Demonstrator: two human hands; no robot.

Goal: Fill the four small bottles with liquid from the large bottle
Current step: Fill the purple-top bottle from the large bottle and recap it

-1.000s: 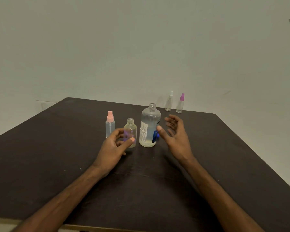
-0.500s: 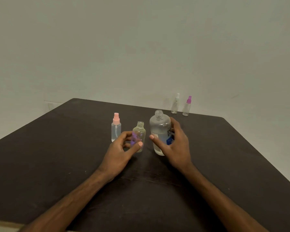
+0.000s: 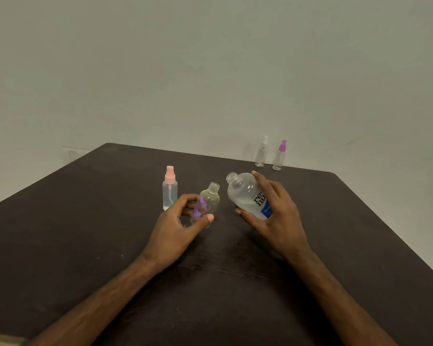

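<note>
The uncapped large clear blue-labelled bottle (image 3: 245, 193) is gripped by the right hand (image 3: 278, 216) over the middle of the dark table (image 3: 85, 221). It is tilted toward the small open clear bottle (image 3: 211, 198), which is gripped by the left hand (image 3: 175, 228).

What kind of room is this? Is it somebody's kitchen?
Probably not a kitchen. It looks like a plain indoor workroom or test space: a bare pale wall, a dark table standing by it, and small bottles on it, such as the pink-capped spray bottle.

Dim, even light; soft focus.
</note>
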